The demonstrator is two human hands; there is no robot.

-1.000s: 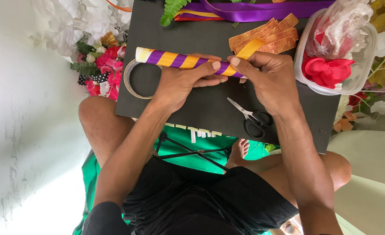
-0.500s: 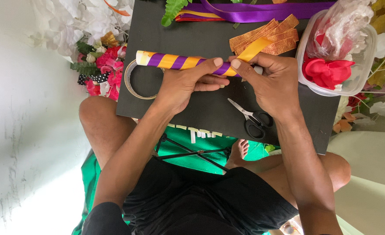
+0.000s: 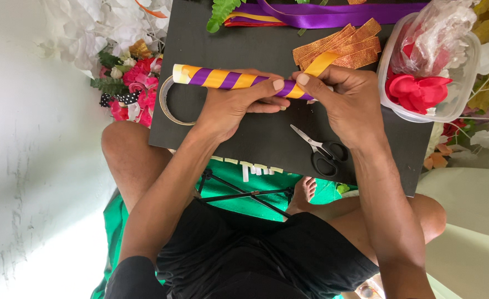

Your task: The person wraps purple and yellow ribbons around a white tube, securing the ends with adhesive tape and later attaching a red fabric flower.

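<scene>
Striped tube point(image 3: 222, 78) across black board point(image 3: 255, 138), gripped between left hand point(image 3: 230, 105) and right hand point(image 3: 347, 105)

Packaging: one clear plastic tub point(image 3: 466, 97), rounded-rectangular, at the right edge of the black board point(image 3: 244, 138), partly overhanging it. Inside, a crumpled clear plastic bag point(image 3: 438, 39) with red and white contents; beside the bag, red fabric petals point(image 3: 416, 91). The bag's contents are possibly more artificial flowers; the view through the film is too poor to tell. No labels, signs or screens in view.
</scene>
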